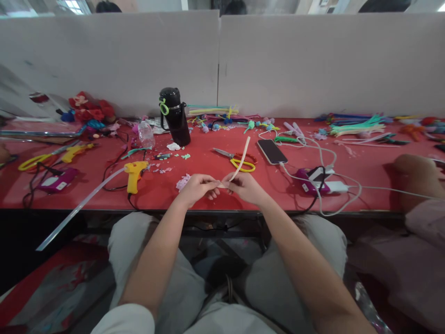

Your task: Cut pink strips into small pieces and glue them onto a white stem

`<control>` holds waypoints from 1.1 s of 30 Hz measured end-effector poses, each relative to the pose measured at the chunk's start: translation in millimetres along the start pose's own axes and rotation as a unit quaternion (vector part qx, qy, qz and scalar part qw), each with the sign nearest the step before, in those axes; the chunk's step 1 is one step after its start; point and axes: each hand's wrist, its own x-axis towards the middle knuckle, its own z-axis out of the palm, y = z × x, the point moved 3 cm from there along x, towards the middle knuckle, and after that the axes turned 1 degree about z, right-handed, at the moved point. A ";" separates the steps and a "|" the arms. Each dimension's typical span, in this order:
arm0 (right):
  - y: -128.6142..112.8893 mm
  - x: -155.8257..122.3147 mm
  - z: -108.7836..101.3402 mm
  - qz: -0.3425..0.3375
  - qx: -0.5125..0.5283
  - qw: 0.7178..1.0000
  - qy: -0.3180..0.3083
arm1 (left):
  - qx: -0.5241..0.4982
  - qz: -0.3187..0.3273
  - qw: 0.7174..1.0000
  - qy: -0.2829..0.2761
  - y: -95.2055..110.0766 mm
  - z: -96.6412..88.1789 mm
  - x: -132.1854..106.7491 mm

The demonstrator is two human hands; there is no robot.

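Note:
A cream pipe cleaner (244,155) is pinched between both hands above the near edge of the red table. My left hand (200,189) grips its lower end with thumb and fingers together. Close beside it, my right hand (242,185) pinches the same strip, whose long free part rises up and to the right. Just behind my right hand lie scissors (239,161) with yellow and red handles. A small heap of lilac scraps (182,183) sits by my left hand. The bent end between the fingertips is partly hidden.
Left stands a yellow glue gun (133,176) with a long glue stick (81,208) jutting past the table edge. Behind are a black bottle (177,123) and pipe cleaners (361,126). On the right lie a phone (272,151), cables, a purple power strip (309,182) and another person's arm (419,178).

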 end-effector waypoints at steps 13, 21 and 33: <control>-2.0 -2.0 0.6 -0.006 0.001 0.999 0.048 | 0.031 0.107 0.993 0.034 4.1 1.2 -1.5; 2.7 -1.8 -0.7 0.011 -0.017 0.999 0.036 | 0.226 0.203 0.951 0.057 8.1 -0.1 -3.2; 0.2 -3.6 -2.7 0.023 -0.002 1.000 0.006 | 0.343 0.340 0.875 0.031 12.2 2.7 -8.6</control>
